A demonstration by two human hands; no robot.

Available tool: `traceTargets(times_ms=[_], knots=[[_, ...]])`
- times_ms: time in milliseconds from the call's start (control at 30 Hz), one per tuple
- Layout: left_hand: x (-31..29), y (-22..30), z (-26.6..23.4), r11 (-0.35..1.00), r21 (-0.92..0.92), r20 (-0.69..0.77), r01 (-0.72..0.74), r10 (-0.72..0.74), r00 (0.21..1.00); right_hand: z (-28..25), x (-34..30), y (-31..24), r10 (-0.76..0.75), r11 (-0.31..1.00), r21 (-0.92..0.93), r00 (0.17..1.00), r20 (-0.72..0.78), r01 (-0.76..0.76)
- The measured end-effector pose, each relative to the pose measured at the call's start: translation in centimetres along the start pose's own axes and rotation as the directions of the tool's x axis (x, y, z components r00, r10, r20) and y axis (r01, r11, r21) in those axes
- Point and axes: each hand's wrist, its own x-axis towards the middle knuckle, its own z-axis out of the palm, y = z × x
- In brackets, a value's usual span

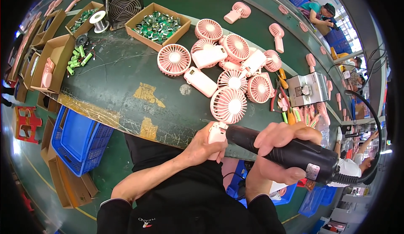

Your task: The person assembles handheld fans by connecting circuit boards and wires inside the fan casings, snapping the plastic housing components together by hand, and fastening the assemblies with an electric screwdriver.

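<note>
My left hand (198, 146) is closed around the handle of a pink handheld fan (217, 134); its round grille seems to be the one just above, over the table's near edge. In my right hand (280, 143) is a black electric screwdriver (307, 154), its cable running off to the right. The screwdriver's narrow end meets the fan at the neck of the handle; the exact contact point is too small to make out. Just beyond, a pile of pink handheld fans (235, 47) lies on the green table (122, 78).
At the back stand a cardboard box of green circuit boards (158, 27), a solder spool (99, 20) and a black box fan (125, 7). Green battery cells (79, 58) lie left. Pliers (281, 95) and a metal box (307, 89) are right. A co-worker (320, 13) sits across the conveyor.
</note>
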Motion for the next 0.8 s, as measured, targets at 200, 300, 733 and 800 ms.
traceTargets(times_ms=[200, 300, 733, 800], knots=[[0.0, 0.0, 0.0, 1.0, 0.011, 0.006, -0.024, 0.024, 1.0, 0.5, -0.5, 1.0, 0.067, 0.998, 0.007, 0.998, 0.015, -0.067], [-0.1, 0.3, 0.0, 1.0, -0.012, -0.011, -0.017, 0.017, 1.0, 0.7, -0.8, 1.4, 0.123, 0.992, -0.002, 0.992, -0.01, -0.123], [0.3, 0.4, 0.8, 0.996, 0.071, 0.003, -0.051, 0.051, 0.999, 1.9, 0.2, 1.2, 0.335, 0.921, 0.141, 0.923, 0.19, -0.363], [0.4, 0.2, 1.0, 0.995, 0.059, -0.052, -0.087, 0.09, 0.995, 1.7, 0.6, 0.2, 0.38, 0.918, 0.079, 0.919, 0.103, -0.389]])
